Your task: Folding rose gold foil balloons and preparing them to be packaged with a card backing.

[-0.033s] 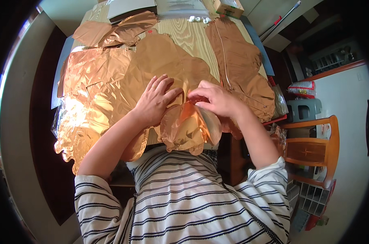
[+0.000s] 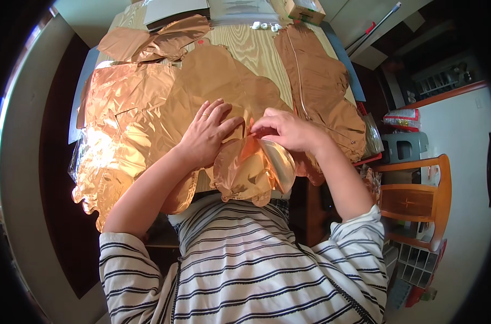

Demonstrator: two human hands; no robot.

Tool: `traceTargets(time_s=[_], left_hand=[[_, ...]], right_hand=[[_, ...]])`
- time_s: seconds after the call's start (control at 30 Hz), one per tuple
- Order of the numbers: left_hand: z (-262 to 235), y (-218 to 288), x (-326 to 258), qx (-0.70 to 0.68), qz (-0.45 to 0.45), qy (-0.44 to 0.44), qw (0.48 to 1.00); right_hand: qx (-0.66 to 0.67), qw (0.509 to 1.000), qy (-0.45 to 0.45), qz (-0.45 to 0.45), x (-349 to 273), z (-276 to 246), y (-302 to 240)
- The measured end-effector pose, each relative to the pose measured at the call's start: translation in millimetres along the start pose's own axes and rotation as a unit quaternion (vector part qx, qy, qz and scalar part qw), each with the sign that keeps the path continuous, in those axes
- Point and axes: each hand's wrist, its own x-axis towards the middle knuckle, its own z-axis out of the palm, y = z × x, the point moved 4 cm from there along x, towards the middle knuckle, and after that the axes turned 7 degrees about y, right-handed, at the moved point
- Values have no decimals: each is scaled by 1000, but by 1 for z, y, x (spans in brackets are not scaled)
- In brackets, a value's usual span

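Several flat copper-coloured foil balloons [image 2: 148, 102] cover a wooden table [image 2: 251, 46]. My left hand [image 2: 207, 135] lies flat on one of them, fingers spread, pressing the foil down. My right hand [image 2: 288, 129] is just to its right, with fingertips pinched on a fold of the same foil near the middle. Below both hands a puffed, shiny part of the foil balloon [image 2: 253, 173] hangs over the table's near edge, against my striped shirt.
Another long foil balloon [image 2: 321, 86] lies along the table's right side. At the far end are a cardboard box [image 2: 305, 9], small white pieces [image 2: 264, 25] and a grey flat case [image 2: 175, 11]. A wooden chair [image 2: 418, 197] and grey stool [image 2: 405, 146] stand to the right.
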Motion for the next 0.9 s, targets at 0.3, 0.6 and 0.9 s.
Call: traceTargets(time_s=[0.3, 0.6, 0.9], left_hand=[[-2, 4, 0, 15, -1, 35, 999], [2, 0, 2, -30, 94, -46, 994], [-4, 2, 7, -119, 92, 1, 989]], right_hand=[[-9, 996, -89, 13, 16, -7, 16], [-67, 991, 112, 38, 4, -1, -5], [-156, 942, 284, 83, -120, 59, -63]])
